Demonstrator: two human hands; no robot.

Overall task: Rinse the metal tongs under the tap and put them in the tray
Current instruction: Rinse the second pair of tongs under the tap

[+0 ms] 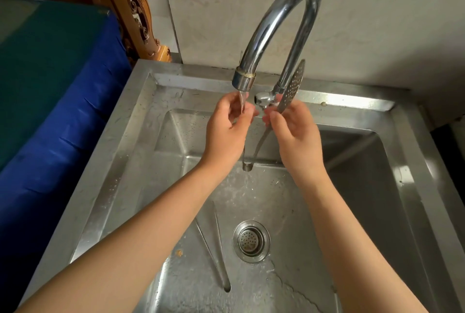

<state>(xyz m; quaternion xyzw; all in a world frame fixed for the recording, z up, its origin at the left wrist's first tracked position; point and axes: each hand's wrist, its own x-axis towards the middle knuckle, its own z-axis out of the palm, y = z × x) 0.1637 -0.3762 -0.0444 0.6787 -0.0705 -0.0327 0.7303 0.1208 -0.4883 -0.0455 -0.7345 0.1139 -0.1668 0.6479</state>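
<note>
I hold the metal tongs (261, 140) over the sink (141, 121) with both hands. My left hand (226, 131) pinches one arm under the tap (276, 23) water. My right hand (294, 131) grips the holey arm, pointing up.

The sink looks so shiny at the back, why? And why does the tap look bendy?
Head view: light glares off the sink rim's wet steel; the wide lens bows the sink's straight edges, though the tap really is arched; the water stream is slightly blurred.
</note>
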